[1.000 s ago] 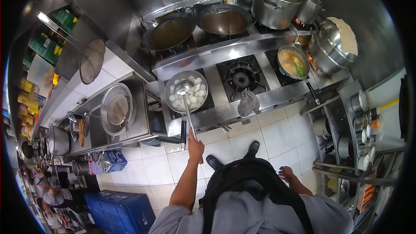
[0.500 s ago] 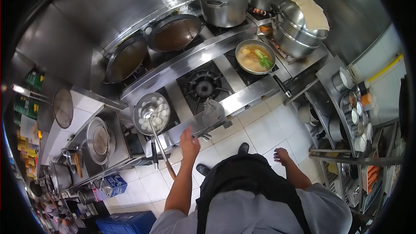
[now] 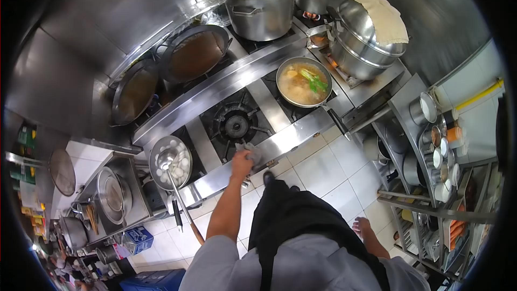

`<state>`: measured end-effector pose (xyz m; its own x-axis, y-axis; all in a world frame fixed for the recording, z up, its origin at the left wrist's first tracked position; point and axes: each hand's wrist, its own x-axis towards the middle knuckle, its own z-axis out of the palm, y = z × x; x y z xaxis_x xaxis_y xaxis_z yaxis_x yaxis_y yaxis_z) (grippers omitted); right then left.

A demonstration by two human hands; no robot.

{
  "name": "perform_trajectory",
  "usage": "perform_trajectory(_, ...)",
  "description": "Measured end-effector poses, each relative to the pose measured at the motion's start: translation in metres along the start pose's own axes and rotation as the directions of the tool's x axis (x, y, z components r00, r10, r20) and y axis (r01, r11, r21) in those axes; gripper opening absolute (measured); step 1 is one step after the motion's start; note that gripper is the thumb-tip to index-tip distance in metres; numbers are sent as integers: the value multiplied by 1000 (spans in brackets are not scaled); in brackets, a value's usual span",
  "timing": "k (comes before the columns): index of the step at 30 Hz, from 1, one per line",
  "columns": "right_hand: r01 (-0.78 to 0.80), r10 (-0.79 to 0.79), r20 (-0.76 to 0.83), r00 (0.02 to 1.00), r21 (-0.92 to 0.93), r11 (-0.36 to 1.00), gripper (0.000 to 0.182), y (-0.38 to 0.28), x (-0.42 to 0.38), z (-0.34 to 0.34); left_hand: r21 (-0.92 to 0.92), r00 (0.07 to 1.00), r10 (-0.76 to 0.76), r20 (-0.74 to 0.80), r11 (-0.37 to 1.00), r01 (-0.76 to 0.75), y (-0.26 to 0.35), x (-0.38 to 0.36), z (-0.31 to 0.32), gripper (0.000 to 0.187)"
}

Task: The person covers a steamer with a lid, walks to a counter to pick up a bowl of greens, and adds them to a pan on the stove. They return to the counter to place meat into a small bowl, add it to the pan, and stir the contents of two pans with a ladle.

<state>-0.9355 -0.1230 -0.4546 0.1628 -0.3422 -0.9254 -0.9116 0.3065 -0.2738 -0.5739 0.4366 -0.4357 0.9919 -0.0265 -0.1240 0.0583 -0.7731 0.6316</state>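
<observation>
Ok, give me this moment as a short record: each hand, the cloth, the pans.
left hand: on the grey cloth at the stove's front edge
right hand: free, low at the person's side
pan of white balls: front left burner, ladle resting in it
soup pan: front right burner
middle burner: bare

cloth (image 3: 249,152): grey, perhaps | pan soup (image 3: 302,82): yellow-orange, green leaves | floor tiles (image 3: 323,167): white | crate (image 3: 156,280): blue
</observation>
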Motion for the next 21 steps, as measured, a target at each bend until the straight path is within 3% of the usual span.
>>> perform_trajectory(2, -51, 51, -27, 998, -9, 999, 15, 6, -8, -1, -24, 968, -39, -248, 999, 34, -4, 26, -33, 35)
perform_trajectory(3, -59, 59, -31, 998, -8, 998, 15, 7, -10, 2, -69, 937, 1, -351, 997, -27, -23, 45, -50, 35)
perform_trajectory(4, -52, 53, -41, 998, 20, 998, 15, 9, -11, 5, -182, 919, -157, -360, 979, 96, 8, 55, -91, 35)
perform_trajectory(5, -45, 47, -52, 998, 45, 998, 15, 10, -12, 7, -170, 878, -171, -448, 980, 104, -8, 76, -107, 35)
perform_trajectory(6, -37, 41, -64, 997, 70, 997, 15, 9, -13, 9, -224, 845, -289, -450, 952, 207, -32, 100, -120, 34)
perform_trajectory(7, -30, 37, -76, 996, 92, 995, 15, 9, -14, 10, -104, 774, -186, -605, 983, 154, -50, 123, -124, 32)
perform_trajectory(8, -23, 33, -90, 995, 115, 993, 16, 9, -17, 11, -39, 753, -221, -620, 967, 252, -72, 149, -126, 33)
perform_trajectory(11, -6, 21, -112, 993, 131, 991, 16, -7, -29, 17, 18, 745, -277, -606, 932, 361, -123, 224, -93, 34)
perform_trajectory(13, -13, 19, -63, 998, 89, 996, 19, -46, -57, 27, 126, 802, -463, -378, 832, 540, -35, 258, -98, 35)
perform_trajectory(14, -24, 30, -69, 997, 80, 997, 19, -64, -62, 29, 148, 886, -271, -377, 926, 346, -35, 282, -76, 35)
perform_trajectory(15, 203, -206, -8, 978, -138, 969, 21, -78, -63, 30, 168, 926, -60, -373, 977, 131, -38, 308, -51, 36)
perform_trajectory(16, 422, -412, 103, 906, -328, 845, 23, -92, -65, 34, 89, 934, 43, -354, 996, -12, -28, 332, -27, 39)
perform_trajectory(17, 407, -397, 101, 912, -335, 850, 23, -111, -74, 43, 117, 928, 192, -319, 980, -163, -9, 345, -14, 40)
perform_trajectory(18, 284, -285, 24, 958, -197, 938, 23, -137, -91, 60, 137, 900, 335, -280, 941, -308, 11, 349, -4, 41)
perform_trajectory(19, 164, -166, -37, 985, -46, 985, 23, -158, -98, 71, 219, 932, 328, -158, 931, -291, 26, 352, 9, 49)
perform_trajectory(20, 160, -162, -36, 986, -53, 986, 23, -168, -96, 76, 348, 970, 243, -16, 911, -222, 37, 350, 24, 59)
perform_trajectory(21, 172, -173, -25, 985, -55, 984, 22, -173, -93, 79, 347, 972, 235, -14, 913, -215, 46, 344, 29, 59)
